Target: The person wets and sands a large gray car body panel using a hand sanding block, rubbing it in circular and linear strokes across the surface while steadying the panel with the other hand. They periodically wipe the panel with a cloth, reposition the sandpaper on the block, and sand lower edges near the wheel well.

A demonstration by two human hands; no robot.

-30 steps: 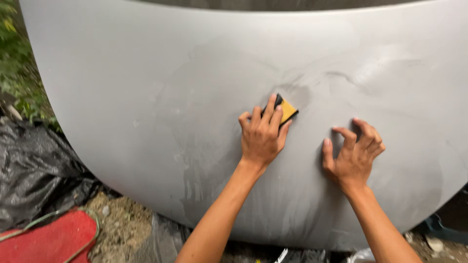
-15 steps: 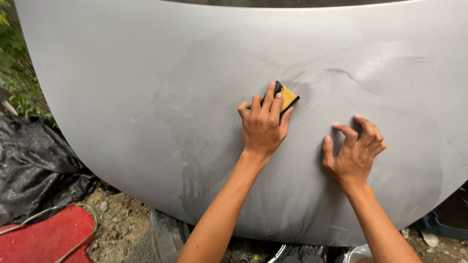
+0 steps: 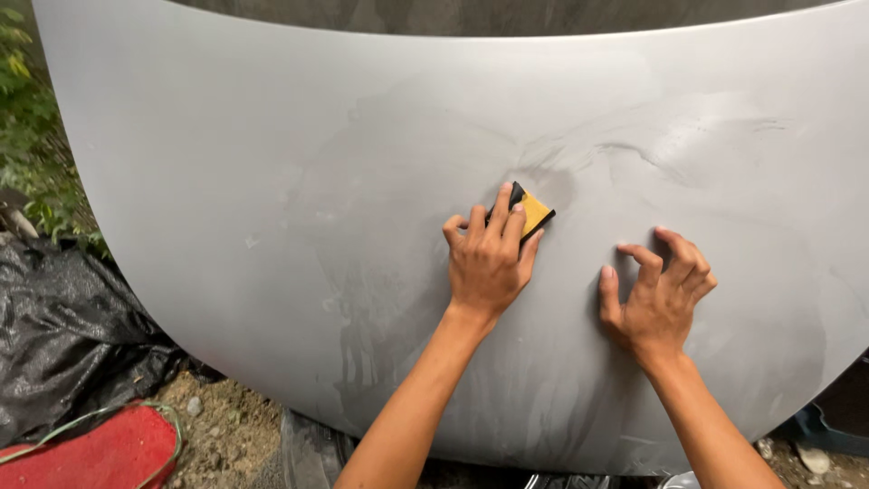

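Black plastic sheet (image 3: pixel 63 335), red mat (image 3: pixel 100 453)

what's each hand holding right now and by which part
The left hand presses a yellow-and-black sanding pad flat on the grey panel, fingers over its near end. The right hand holds nothing.

An outdoor yard used for car body work. A large grey car hood (image 3: pixel 272 181) with dull, rubbed patches stands over bare dirt and stones (image 3: pixel 226 426). Green plants (image 3: pixel 32 154) grow at the left, beside black plastic sheeting (image 3: pixel 72 335) and a red mat (image 3: pixel 100 453).
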